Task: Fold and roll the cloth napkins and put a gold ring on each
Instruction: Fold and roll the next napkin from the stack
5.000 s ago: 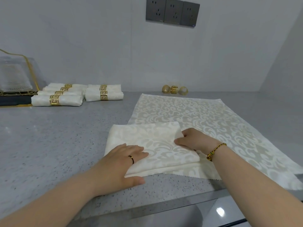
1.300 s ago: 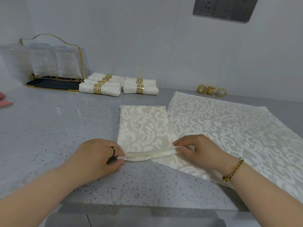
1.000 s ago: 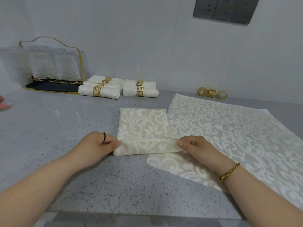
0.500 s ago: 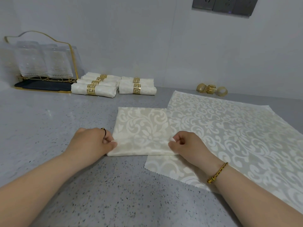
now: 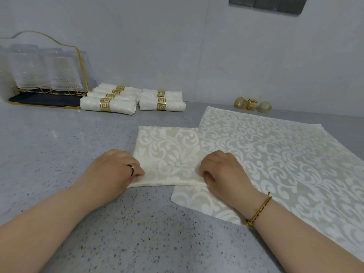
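1. Folded napkin point(image 5: 169, 150), centre frame, overlapping the flat napkin point(image 5: 275, 154); its near edge, lifted a second ago, now lies turned over as a first roll
2. Left hand point(image 5: 116, 170) and right hand point(image 5: 222, 170): fingers curled, pinching the roll's ends
3. Rolling begun; gold rings point(image 5: 252, 104), upper right, unused

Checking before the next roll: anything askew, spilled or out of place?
Nothing stands out. The left hand and right hand grip the near edge of the folded napkin, which overlaps the spread napkin; ringed rolls lie tidy.
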### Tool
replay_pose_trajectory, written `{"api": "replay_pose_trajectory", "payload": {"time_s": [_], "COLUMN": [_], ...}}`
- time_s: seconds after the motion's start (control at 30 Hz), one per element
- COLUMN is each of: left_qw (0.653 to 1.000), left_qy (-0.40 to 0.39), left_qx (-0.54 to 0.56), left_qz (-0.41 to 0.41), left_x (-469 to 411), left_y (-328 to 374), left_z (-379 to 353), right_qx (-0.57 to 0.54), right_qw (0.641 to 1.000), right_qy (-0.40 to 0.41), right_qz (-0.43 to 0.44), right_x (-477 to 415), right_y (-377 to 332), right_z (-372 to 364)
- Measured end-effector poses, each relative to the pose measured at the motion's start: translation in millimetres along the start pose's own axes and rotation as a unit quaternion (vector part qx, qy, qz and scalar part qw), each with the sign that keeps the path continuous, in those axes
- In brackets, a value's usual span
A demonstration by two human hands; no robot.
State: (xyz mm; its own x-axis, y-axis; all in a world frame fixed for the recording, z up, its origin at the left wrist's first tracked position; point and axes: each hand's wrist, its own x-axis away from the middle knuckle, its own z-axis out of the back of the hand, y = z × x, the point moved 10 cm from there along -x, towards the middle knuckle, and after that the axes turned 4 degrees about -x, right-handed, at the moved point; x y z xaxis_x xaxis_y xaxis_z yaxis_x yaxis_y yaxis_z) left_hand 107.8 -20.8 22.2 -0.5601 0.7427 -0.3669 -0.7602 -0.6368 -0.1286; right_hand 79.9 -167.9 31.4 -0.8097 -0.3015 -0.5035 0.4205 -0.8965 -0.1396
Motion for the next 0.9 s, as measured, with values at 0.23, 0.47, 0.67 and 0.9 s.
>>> {"api": "replay_pose_trajectory", "payload": {"time_s": [0.23,0.47,0.67,0.9], "left_qw": [0.981,0.967,0.978,0.981], "left_qy": [-0.041,-0.051,-0.011,0.004], "left_qx": [0.157,0.181,0.094,0.088], "left_qz": [0.109,0.174,0.188,0.174], "left_x": [22,20,12,23], "left_y": [-28,-34,-26,-17], "left_z": [-15,-16,-3,20], "right_qx": [-0.206,-0.161,-0.108,-0.192], "right_qw": [0.959,0.967,0.980,0.960], "right_qy": [-0.144,-0.093,-0.039,-0.068], "right_qz": [-0.130,-0.172,-0.161,-0.194], "right_x": [25,16,10,25], "right_y": [28,32,24,15], "right_z": [-5,-6,2,19]}}
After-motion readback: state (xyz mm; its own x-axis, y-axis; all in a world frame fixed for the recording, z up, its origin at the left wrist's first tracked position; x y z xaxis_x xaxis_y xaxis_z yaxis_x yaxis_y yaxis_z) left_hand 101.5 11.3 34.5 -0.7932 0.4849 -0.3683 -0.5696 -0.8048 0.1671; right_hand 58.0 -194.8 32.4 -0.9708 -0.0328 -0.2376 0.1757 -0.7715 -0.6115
